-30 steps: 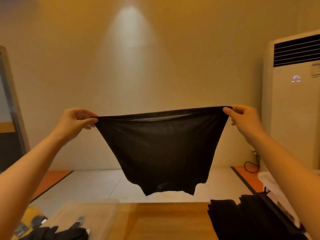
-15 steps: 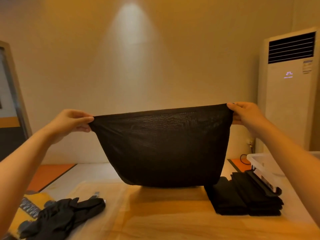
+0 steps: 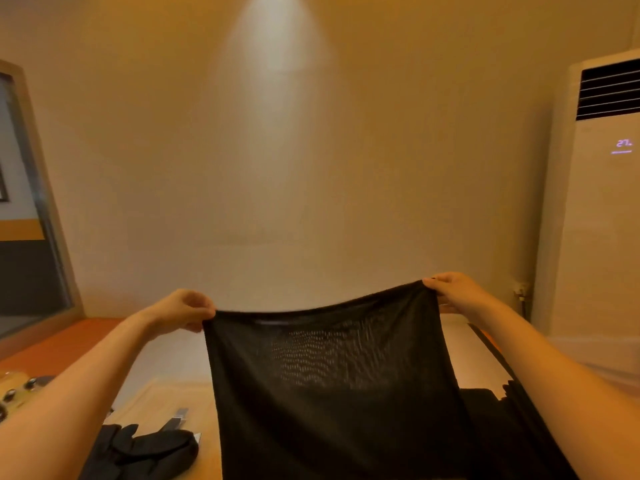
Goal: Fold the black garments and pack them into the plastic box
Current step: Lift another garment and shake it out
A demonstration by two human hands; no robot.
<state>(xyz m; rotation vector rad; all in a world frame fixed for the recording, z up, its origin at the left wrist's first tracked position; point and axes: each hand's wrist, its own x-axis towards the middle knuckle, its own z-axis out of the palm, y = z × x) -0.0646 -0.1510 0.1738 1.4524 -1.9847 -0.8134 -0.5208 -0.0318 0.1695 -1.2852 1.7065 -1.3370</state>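
I hold a thin black garment (image 3: 332, 386) spread out in front of me above the wooden table (image 3: 207, 455). My left hand (image 3: 183, 311) pinches its top left corner and my right hand (image 3: 453, 292) pinches its top right corner. The cloth hangs down and hides the middle of the table. A crumpled black garment (image 3: 145, 448) lies on the table at the lower left. Folded black garments (image 3: 485, 407) show just past the held cloth at the right. The plastic box is hidden from view.
A tall white air conditioner (image 3: 599, 220) stands against the wall at the right. A yellow object with knobs (image 3: 17, 393) sits at the table's left edge. A framed window or door (image 3: 27, 209) is at the left.
Both hands have come lower and closer together with the garment. The cloth now hangs longer and covers the folded stack and the plastic box that showed at the right.
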